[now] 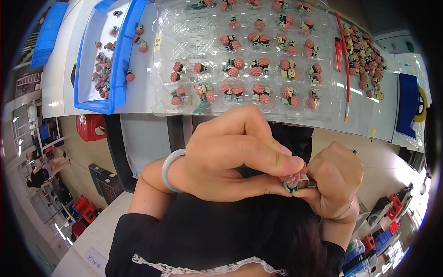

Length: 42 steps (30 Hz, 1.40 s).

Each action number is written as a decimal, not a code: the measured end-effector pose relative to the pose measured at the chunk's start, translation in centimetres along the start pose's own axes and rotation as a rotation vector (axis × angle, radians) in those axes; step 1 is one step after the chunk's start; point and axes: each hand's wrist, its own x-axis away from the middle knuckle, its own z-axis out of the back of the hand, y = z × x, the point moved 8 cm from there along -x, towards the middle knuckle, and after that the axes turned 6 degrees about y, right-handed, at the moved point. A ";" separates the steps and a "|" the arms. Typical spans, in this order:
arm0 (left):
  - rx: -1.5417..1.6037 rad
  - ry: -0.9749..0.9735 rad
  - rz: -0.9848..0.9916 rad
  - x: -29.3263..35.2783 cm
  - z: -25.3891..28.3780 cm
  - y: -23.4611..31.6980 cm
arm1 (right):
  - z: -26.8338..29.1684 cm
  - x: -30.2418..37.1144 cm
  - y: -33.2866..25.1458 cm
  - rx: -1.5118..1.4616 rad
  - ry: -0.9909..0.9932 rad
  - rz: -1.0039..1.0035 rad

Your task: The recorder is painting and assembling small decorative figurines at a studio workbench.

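Observation:
Close in front of my chest, my left hand [240, 157] pinches a small figurine [293, 178] between thumb and fingers. The figurine has a pink, bumpy, flower-like top and a dark and pale green lower part. Pressed up against it is my right hand [334, 177], its fingers curled closed. A thin, greyish bit shows between the right thumb and fingers, and a dark tip sticks out behind the knuckles; I cannot make out what it is. Beyond my hands lies a clear plastic tray [177, 46] with moulded pockets, many holding similar pink figurines.
A blue bin [121, 55] with loose figurines stands at the left, a few more beside it. At the right lie a thin red brush [345, 69], a red packet [338, 54], a heap of figurines [364, 60] and yellow tape [421, 105]. A red stool [91, 127] stands below the table.

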 end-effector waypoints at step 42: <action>-0.007 0.054 -0.020 1.2 -1.4 -1.4 | -0.1 0.4 -0.4 -0.057 0.004 0.016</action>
